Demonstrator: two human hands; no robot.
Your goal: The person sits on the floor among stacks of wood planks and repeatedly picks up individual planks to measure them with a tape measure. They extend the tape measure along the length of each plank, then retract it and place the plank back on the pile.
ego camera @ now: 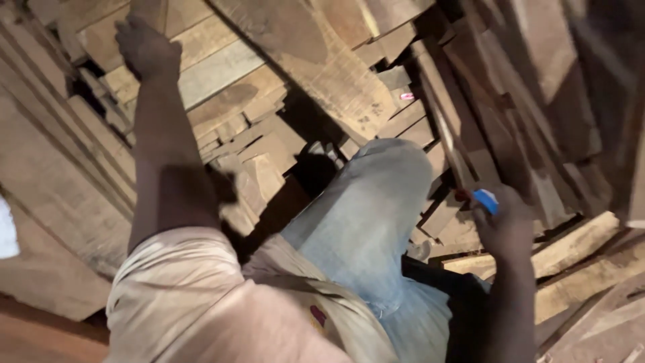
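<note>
Beige shirt (201, 296), hands (144, 47) on planks (222, 67)

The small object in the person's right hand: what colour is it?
Blue, with a red bit beside it, gripped in the right hand; head view.

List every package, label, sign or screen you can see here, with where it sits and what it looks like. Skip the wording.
Small blue object: held in the right hand at the right, beside a stack of planks; blue with a pale edge; too blurred to tell whether it is a package.
Small pink tag: on the end of a plank in the upper middle of the pile; tiny, pinkish-white.
No signs or screens in view.
</note>
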